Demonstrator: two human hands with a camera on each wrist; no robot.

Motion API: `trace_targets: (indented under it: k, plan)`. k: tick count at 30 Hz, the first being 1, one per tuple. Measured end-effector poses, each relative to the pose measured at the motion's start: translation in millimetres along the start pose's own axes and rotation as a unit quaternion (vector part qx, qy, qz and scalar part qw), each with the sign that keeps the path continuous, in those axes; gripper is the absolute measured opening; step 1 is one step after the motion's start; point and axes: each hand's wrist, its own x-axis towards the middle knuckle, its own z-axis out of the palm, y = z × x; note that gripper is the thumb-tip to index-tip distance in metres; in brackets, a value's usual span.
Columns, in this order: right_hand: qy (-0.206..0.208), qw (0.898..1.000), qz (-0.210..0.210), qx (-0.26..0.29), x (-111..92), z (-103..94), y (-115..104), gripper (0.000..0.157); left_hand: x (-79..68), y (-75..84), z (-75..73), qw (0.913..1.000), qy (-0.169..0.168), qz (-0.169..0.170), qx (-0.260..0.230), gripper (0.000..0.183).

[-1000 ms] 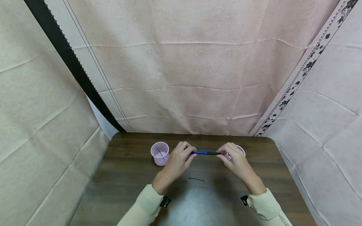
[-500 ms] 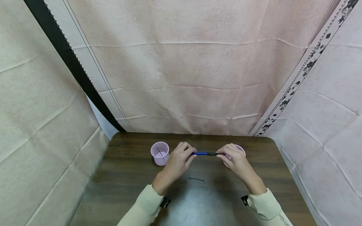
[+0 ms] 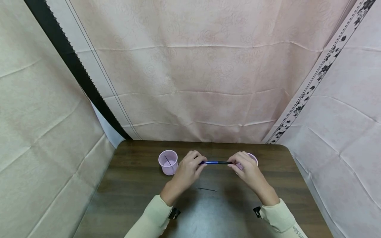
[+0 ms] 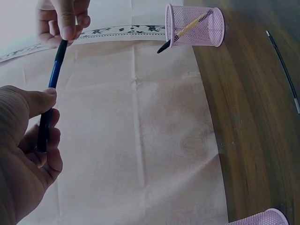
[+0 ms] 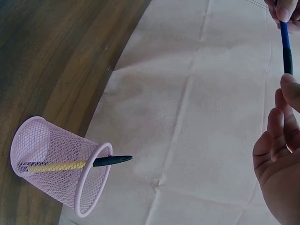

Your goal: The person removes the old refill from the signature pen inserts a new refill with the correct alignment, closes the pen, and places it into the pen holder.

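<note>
My left hand (image 3: 186,169) grips one end of a blue pen (image 3: 215,162), and my right hand (image 3: 249,169) pinches its black grip end between thumb and fingertips. The pen is level, held above the table between both hands. In the left wrist view, the left thumb presses along the dark rear part of the pen (image 4: 55,75). In the right wrist view, the right hand (image 5: 286,178) has its thumb and forefinger at the black tip, hiding it. A thin dark pen refill (image 3: 207,189) lies on the table below the pen.
To the left stands a lilac mesh pencil cup (image 3: 166,169) with a thin dark stick inside. Behind the right hand is a second mesh cup (image 5: 80,187), holding a yellow pen (image 5: 58,167) with a black cap. Pale cloth (image 3: 193,72) hangs past the wooden table's (image 3: 134,185) far edge.
</note>
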Motion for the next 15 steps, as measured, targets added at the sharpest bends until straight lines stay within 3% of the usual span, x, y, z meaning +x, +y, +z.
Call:
trace_targets:
  k: [15]
  plan:
    - [-0.009, 1.000, -0.003, 0.012, -3.3, -0.2, 0.0, 0.023, -0.8, 1.2, 0.0, 0.9995, 0.012, 0.017, 0.022, 0.011]
